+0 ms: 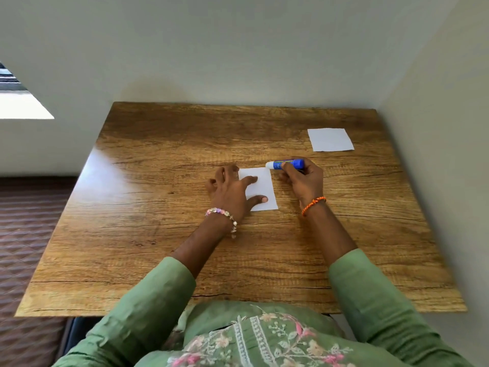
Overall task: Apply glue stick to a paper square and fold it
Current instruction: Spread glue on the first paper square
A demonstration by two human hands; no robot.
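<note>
A white piece of paper [263, 185], narrow and upright, lies in the middle of the wooden table [158, 234]. My left hand [230, 192] rests flat on its left part, fingers spread, index finger and thumb pressing the sheet. My right hand [301, 181] is just right of the paper and grips a blue glue stick [287, 164] held sideways. Its white tip points left, near the paper's top right corner. I cannot tell whether the tip touches the sheet.
A second white paper square [330, 139] lies flat at the table's far right. Pale walls stand close behind the table and along its right side. A patterned reddish floor lies to the left.
</note>
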